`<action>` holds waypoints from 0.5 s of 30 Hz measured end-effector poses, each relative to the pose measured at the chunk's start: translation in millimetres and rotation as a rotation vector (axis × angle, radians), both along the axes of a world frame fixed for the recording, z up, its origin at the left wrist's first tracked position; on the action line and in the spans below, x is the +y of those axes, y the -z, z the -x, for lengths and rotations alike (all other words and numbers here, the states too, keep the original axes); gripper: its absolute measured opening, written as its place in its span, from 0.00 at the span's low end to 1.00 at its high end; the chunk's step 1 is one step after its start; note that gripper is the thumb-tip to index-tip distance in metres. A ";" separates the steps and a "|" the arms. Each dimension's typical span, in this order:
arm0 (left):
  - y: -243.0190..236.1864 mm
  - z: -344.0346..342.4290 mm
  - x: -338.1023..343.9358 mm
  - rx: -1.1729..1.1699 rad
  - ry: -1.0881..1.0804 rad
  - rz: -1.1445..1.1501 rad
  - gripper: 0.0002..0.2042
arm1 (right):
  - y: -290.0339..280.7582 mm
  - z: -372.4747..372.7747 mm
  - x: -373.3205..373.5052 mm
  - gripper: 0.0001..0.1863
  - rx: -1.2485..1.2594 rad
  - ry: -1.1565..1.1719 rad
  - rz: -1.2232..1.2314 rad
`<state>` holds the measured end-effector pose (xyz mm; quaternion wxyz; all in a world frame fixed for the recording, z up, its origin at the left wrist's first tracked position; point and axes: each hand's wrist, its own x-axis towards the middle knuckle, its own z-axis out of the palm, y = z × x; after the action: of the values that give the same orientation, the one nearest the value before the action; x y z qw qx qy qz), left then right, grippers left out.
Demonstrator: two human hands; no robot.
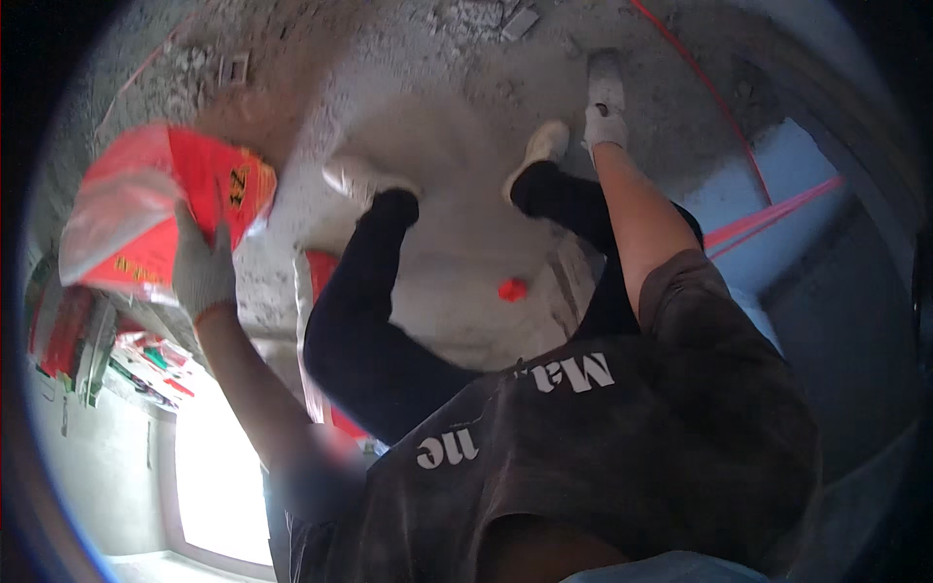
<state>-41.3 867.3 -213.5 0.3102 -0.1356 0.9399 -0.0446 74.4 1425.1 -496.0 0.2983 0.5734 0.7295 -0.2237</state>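
My left hand, in a pale knit glove, has its fingers closed on a red and white plastic bag, which spreads out to the upper left. My right hand, also gloved, is stretched forward past my right leg and grips a flat metal tool, seemingly a trowel, over the dusty grey floor. Between my legs lies a small red object. A red and white sack shows partly behind my left leg.
A red cord runs across the floor at right, near pink straps and a bluish-grey surface. Rubble and a small square piece lie ahead. Stacked bags and a bright opening are at left.
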 end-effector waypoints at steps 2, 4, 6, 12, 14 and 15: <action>14.5 -1.8 17.3 -0.063 0.079 0.004 0.30 | 52.9 7.1 18.2 0.29 0.058 0.042 -0.125; 30.1 -9.8 38.3 -0.031 0.149 0.013 0.28 | 106.5 13.1 28.1 0.29 0.099 0.069 -0.250; 46.1 -20.8 62.3 0.145 0.243 -0.056 0.27 | 154.2 18.1 15.1 0.28 0.430 0.492 -0.320; 71.4 -31.0 117.2 0.088 -0.012 -0.105 0.28 | 188.9 22.0 -25.9 0.24 0.449 0.115 -0.341; 67.7 -33.7 125.7 0.049 -0.035 -0.134 0.28 | 181.4 25.6 -31.7 0.24 0.543 0.190 -0.255; 65.8 -35.0 128.8 0.099 0.008 -0.144 0.28 | 178.3 27.9 -34.8 0.23 0.702 0.266 -0.171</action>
<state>-6.3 996.1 -279.3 0.2719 -0.1114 0.9554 0.0287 46.4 1390.2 -674.4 -0.0502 0.5741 0.7227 -0.3816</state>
